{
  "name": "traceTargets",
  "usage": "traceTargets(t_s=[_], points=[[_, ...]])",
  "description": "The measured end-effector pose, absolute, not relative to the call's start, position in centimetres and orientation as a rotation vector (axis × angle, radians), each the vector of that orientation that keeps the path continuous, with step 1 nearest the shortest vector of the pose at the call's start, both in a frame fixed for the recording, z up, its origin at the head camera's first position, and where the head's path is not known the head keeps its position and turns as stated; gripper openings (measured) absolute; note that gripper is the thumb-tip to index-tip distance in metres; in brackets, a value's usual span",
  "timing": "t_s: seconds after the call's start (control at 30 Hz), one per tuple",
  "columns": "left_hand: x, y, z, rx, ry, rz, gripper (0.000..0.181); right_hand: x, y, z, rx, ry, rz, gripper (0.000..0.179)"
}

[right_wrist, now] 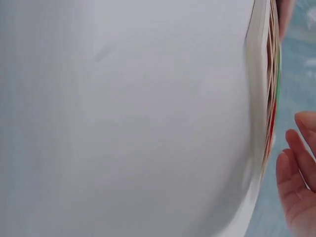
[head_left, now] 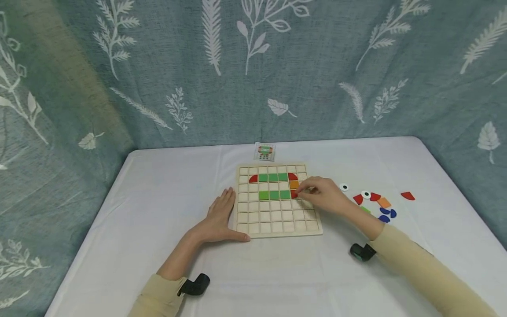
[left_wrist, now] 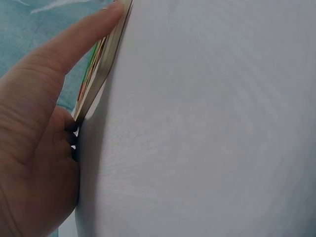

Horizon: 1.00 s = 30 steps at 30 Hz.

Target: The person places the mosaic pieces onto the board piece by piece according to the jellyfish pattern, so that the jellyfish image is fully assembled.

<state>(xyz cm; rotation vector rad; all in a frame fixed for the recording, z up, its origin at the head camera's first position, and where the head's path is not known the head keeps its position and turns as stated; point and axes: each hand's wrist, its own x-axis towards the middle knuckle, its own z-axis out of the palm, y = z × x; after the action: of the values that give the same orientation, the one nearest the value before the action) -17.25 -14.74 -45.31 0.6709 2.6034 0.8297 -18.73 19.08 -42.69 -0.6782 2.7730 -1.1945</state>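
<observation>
A pale wooden grid board point(head_left: 277, 215) lies on the table. My left hand point(head_left: 218, 215) rests spread at its lower left corner, fingers along the left side and thumb on the front edge. Above the board's right side, my right hand point(head_left: 326, 193) pinches a red quarter-circle piece point(head_left: 293, 194) with its fingertips, at a cell below an orange square point(head_left: 294, 185). Green squares point(head_left: 273, 177) form the upper row, between two red quarter circles point(head_left: 253, 178). A lower row holds green squares point(head_left: 274, 195), with a lighter green one point(head_left: 263, 195) at its left.
Right of the board lie loose pieces: white discs with black dots point(head_left: 343, 187), red pieces point(head_left: 408, 196), an orange piece point(head_left: 383, 202), blue pieces point(head_left: 384, 218) and a green one point(head_left: 365, 210). A picture card point(head_left: 264, 152) lies behind the board. Patterned cloth point(head_left: 237, 97) hangs beyond the table.
</observation>
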Motion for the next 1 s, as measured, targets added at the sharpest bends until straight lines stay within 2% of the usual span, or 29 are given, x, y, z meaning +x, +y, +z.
traceTargets(t_s=[0.3,0.47,1.0], points=[[-17.4,-14.4,-45.2,0.671,2.6,0.843,0.136,-15.1,29.6,-42.0,-0.344,2.998,-1.003,0.018],[-17.3,-14.4,-45.2,0.669,2.601,0.855,0.136,-13.8,33.2,-41.7,-0.162,3.017,-0.928,0.025],[-17.2,-14.5,-45.2,0.69,2.603,0.88,0.135,-15.0,33.1,-42.7,-0.081,3.0,-0.862,0.032]])
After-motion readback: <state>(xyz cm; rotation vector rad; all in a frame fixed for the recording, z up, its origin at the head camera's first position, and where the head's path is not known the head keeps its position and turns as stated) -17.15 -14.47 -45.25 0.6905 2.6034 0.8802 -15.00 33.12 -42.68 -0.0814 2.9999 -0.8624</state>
